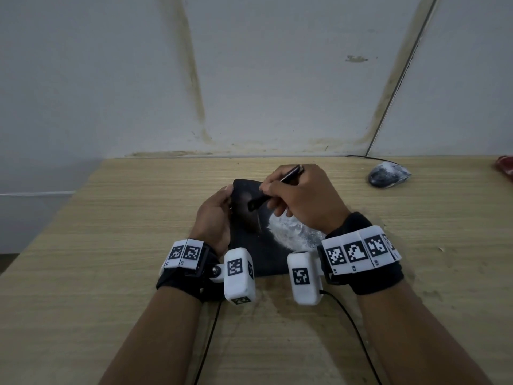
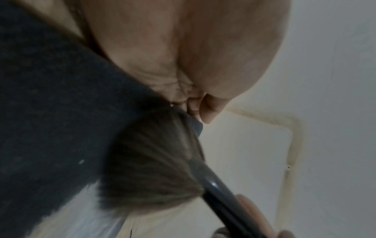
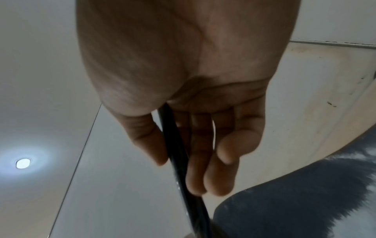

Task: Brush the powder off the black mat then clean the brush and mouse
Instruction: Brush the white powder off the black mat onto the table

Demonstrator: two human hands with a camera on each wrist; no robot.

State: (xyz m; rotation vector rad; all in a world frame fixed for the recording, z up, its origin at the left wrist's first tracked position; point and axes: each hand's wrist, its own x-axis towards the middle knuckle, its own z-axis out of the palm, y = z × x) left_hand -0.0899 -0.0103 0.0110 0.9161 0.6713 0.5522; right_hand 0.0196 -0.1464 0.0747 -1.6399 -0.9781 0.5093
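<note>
A black mat (image 1: 251, 226) lies on the wooden table, its far left edge lifted off the wood. My left hand (image 1: 215, 215) grips that raised edge. White powder (image 1: 294, 236) covers the mat's right part near my right wrist. My right hand (image 1: 299, 195) holds a black-handled brush (image 1: 288, 176), whose bristles (image 1: 254, 204) touch the dark upper area of the mat. In the left wrist view the fanned bristles (image 2: 150, 161) press against the mat (image 2: 50, 112). In the right wrist view the thumb and fingers pinch the brush handle (image 3: 179, 154). A powder-dusted mouse (image 1: 388, 175) sits at the far right.
The mouse cable (image 1: 369, 157) runs along the wall at the table's back edge. A red object (image 1: 505, 165) lies at the right border. Powder smears (image 1: 266, 304) mark the wood in front of the mat. The table's left edge (image 1: 52, 218) drops off near the wall.
</note>
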